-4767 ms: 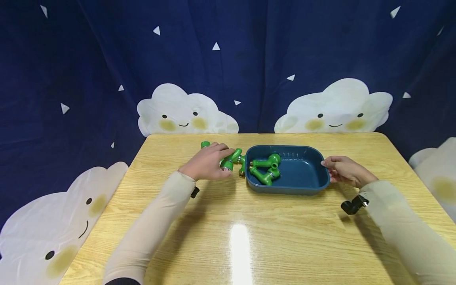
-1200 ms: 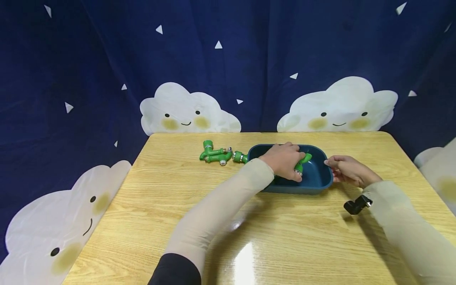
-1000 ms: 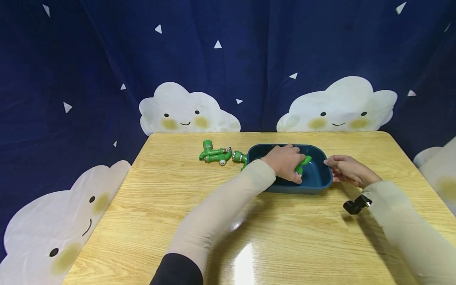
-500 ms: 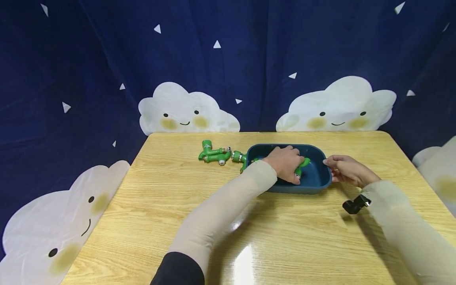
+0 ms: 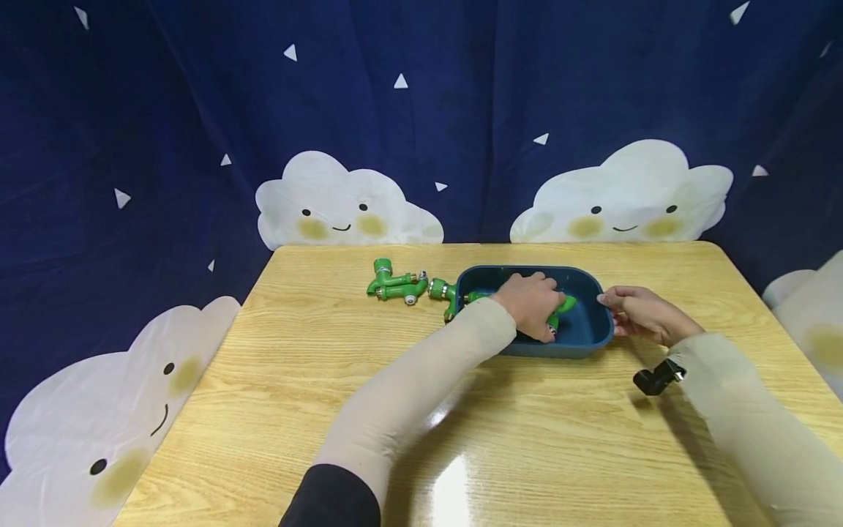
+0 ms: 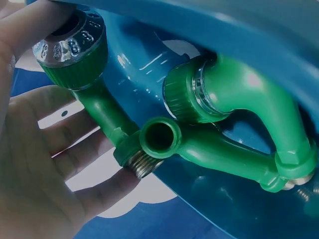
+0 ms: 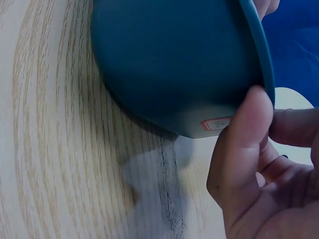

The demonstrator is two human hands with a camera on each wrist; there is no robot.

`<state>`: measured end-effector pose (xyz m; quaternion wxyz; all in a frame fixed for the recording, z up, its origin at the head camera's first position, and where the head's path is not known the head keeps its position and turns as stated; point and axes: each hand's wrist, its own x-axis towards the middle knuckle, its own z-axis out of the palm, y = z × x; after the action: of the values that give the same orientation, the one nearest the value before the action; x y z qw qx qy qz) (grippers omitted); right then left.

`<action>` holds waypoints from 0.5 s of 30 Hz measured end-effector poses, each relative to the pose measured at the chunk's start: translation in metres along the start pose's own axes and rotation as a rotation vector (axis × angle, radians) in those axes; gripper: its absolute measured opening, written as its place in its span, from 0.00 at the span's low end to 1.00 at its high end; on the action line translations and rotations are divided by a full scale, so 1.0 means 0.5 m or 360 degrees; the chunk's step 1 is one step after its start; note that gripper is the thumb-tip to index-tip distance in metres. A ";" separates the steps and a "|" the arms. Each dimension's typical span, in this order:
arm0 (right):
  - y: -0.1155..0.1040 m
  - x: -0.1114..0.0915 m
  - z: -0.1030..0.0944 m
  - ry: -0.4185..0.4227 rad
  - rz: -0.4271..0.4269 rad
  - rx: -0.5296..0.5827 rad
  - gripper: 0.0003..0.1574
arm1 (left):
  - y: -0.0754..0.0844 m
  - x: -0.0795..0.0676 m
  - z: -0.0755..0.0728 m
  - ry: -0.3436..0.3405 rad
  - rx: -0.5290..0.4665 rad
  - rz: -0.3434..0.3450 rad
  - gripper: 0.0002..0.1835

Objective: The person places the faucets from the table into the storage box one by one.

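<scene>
My left hand (image 5: pixel 527 304) is inside the blue plastic basin (image 5: pixel 560 349), holding a green tap (image 6: pixel 102 107) with a ribbed, chrome-capped knob. In the left wrist view, the thumb lies over the knob end and the fingers reach along the tap's far side. More green tap parts (image 6: pixel 219 152) with brass threads lie beside it in the basin; the hand mostly covers them from above. At the basin's right end, my right hand (image 5: pixel 642 315) pinches the rim between thumb and fingers, as the right wrist view also shows.
Left of the basin, several green taps (image 5: pixel 398 284) lie on the wooden table (image 5: pixel 296 380). One tap (image 5: pixel 440 289) is close against the basin's left wall. A dark blue curtain (image 5: pixel 369 95) with clouds hangs behind the table.
Earlier my left hand was at the taps left of the basin; now it is inside with a tap. During the last second it barely shifts. My right hand stays at the rim.
</scene>
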<state>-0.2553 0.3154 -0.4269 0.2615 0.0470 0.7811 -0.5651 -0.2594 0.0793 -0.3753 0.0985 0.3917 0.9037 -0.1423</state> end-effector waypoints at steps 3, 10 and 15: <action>0.000 0.002 0.000 0.0002 0.0000 -0.0003 0.13 | 0.001 0.002 0.000 -0.0011 0.0004 -0.0001 0.35; -0.001 0.003 -0.001 0.0004 0.0000 -0.0011 0.13 | 0.003 0.009 0.001 -0.0033 0.0045 0.0017 0.34; -0.002 0.000 0.000 0.0002 -0.0008 -0.0012 0.13 | 0.003 0.013 0.005 -0.0038 0.0067 0.0040 0.33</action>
<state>-0.2557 0.3148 -0.4261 0.2599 0.0443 0.7835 -0.5628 -0.2623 0.0840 -0.3797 0.1028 0.4034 0.8942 -0.1646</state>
